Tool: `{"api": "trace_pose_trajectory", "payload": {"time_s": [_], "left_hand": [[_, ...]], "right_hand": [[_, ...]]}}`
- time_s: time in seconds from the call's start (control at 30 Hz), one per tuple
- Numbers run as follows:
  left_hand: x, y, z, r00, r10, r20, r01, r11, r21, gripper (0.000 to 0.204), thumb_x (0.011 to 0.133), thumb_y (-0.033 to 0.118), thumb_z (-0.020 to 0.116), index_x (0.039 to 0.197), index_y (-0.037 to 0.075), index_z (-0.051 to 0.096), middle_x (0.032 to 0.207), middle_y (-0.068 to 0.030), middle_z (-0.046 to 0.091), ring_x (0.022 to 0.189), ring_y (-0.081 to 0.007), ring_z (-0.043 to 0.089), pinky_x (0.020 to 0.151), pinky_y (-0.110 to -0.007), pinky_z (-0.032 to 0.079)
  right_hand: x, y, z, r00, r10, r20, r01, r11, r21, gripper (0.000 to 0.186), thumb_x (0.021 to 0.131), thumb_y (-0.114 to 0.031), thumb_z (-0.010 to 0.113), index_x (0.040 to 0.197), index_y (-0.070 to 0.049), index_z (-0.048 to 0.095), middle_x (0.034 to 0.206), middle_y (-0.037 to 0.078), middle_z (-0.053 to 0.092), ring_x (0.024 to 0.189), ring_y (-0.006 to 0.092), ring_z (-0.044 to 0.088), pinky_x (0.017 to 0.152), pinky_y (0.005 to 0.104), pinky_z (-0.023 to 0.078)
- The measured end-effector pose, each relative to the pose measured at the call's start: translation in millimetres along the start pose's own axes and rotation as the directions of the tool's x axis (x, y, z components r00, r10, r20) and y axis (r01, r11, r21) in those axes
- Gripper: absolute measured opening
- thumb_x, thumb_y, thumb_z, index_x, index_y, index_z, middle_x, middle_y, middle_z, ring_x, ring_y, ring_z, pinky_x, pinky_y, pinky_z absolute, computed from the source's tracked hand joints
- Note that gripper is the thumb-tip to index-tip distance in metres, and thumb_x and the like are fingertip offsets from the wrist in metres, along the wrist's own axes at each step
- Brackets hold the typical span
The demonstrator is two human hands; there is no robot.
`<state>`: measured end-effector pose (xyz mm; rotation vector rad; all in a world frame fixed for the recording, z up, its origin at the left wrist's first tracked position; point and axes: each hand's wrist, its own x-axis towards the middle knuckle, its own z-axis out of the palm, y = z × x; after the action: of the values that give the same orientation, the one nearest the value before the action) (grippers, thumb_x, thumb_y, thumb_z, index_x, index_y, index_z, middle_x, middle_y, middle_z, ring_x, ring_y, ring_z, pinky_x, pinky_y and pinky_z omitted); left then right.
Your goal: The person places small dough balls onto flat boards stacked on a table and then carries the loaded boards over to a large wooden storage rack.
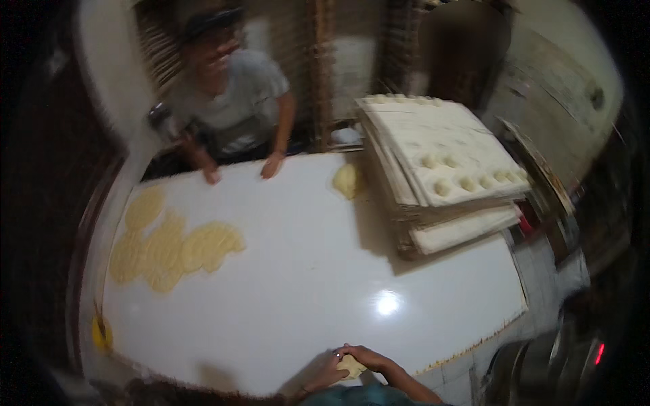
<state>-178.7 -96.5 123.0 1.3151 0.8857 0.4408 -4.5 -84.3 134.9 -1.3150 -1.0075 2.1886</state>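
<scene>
At the near edge of the white table point(298, 304), a small piece of pale dough point(351, 367) sits between my two hands. My left hand point(330, 372) curls around its left side. Over its far and right side bends my right hand point(367, 356), and the fingers of both hands meet at the top. The dough is partly covered by them, and its underside is hidden. Flattened sheets of yellowish dough point(164, 250) lie spread out at the table's left. A rounded lump of dough point(347, 181) rests by the far edge, beside stacked boards.
A tall stack of boards point(447, 155) with several dough balls point(467, 183) on top fills the table's right side. Across the table stands a person point(237, 95) with both hands at the edge. A yellow bowl-like object point(101, 333) is at the left corner.
</scene>
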Motion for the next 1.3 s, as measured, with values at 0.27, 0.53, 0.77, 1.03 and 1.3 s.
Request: {"api": "trace_pose_trajectory", "payload": {"time_s": [0.27,0.53,0.77,1.03,1.3], "left_hand": [[121,25,81,0.973,0.204,-0.104,-0.119,0.838,0.533,0.053,0.078,0.009,0.058,0.127,0.003,0.035,0.106,-0.0139,0.05,0.095,-0.0252,0.053,0.084,-0.033,0.045],[154,21,152,0.882,0.471,0.017,-0.263,0.463,0.847,0.034,0.08,0.014,0.056,0.11,0.001,0.047,0.096,-0.017,0.055,0.091,-0.0308,0.054,0.083,-0.04,0.043],[146,33,148,0.868,0.495,0.023,-0.197,0.302,0.933,0.025,0.082,0.019,0.055,0.096,-0.002,0.057,0.088,-0.0197,0.06,0.087,-0.0357,0.054,0.082,-0.046,0.041],[113,-43,149,0.798,0.559,0.224,-0.351,0.128,0.928,0.032,0.08,0.031,0.063,0.097,0.003,0.06,0.1,-0.0184,0.059,0.1,-0.0345,0.051,0.089,-0.045,0.038],[171,30,214,0.706,0.638,-0.308,-0.135,0.547,0.826,0.013,0.077,0.011,0.062,0.079,-0.002,0.059,0.082,-0.0184,0.057,0.079,-0.0328,0.049,0.071,-0.044,0.038]], "right_hand": [[-77,50,-129,0.851,-0.497,-0.17,0.454,0.859,-0.237,0.04,0.085,-0.036,0.058,0.11,-0.005,0.059,0.088,0.003,0.061,0.081,0.0116,0.052,0.071,0.027,0.043],[-246,92,-285,0.398,-0.121,-0.91,0.905,0.215,0.367,0.021,0.089,-0.015,0.054,0.104,-0.001,0.056,0.095,0.006,0.058,0.081,0.0117,0.055,0.066,0.0249,0.049],[-311,97,-331,0.745,-0.239,-0.623,0.229,0.968,-0.098,0.037,0.085,-0.028,0.059,0.107,0.001,0.053,0.1,0.01,0.057,0.094,0.0187,0.055,0.063,0.0339,0.051],[-223,176,-298,0.382,-0.9,-0.209,-0.113,0.179,-0.977,0.03,0.076,-0.024,0.06,0.102,-0.01,0.059,0.107,0.016,0.054,0.104,0.0317,0.05,0.09,0.0429,0.041],[-157,114,-327,0.104,-0.758,-0.645,-0.156,0.628,-0.763,0.014,0.071,-0.015,0.063,0.078,-0.003,0.059,0.082,0.013,0.058,0.083,0.0312,0.055,0.078,0.0422,0.043]]}}
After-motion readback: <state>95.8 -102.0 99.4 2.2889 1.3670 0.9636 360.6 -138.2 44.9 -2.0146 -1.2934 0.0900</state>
